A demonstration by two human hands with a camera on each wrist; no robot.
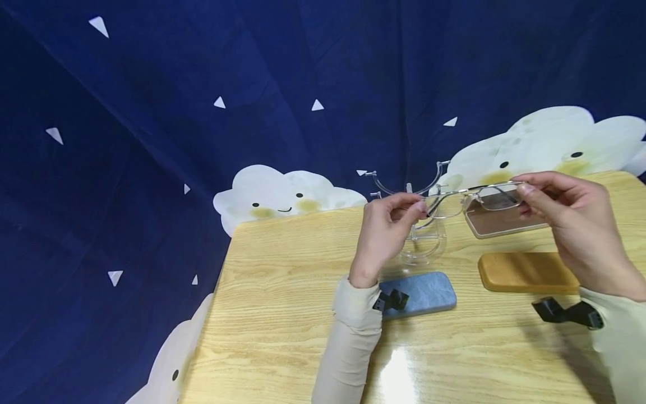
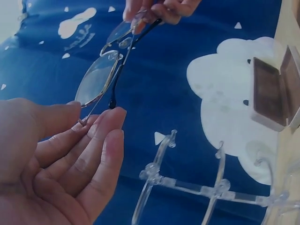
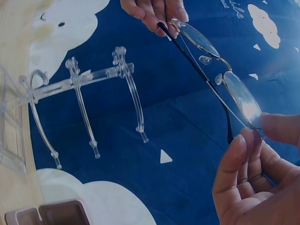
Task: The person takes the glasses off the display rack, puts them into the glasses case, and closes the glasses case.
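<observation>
A pair of thin metal-framed eyeglasses (image 1: 447, 209) is held up above the table between both hands. My left hand (image 1: 384, 233) pinches one outer end of the frame between thumb and fingers. At the other end, my right hand (image 1: 580, 224) pinches the frame the same way. In the left wrist view the lens (image 2: 97, 79) is clear, and a black-tipped temple arm lies behind it, folded in. Just beyond the left hand stands a clear plastic glasses display stand (image 2: 187, 186) with several curved arms, partly covered by that hand in the head view.
On the wooden table (image 1: 282, 314), a blue glasses case (image 1: 429, 294) lies by the left wrist. An orange case (image 1: 520, 272) lies under the right hand. Behind it is an open case with a brown inside (image 1: 497, 223). A dark blue cloth (image 1: 303, 140) with clouds hangs behind.
</observation>
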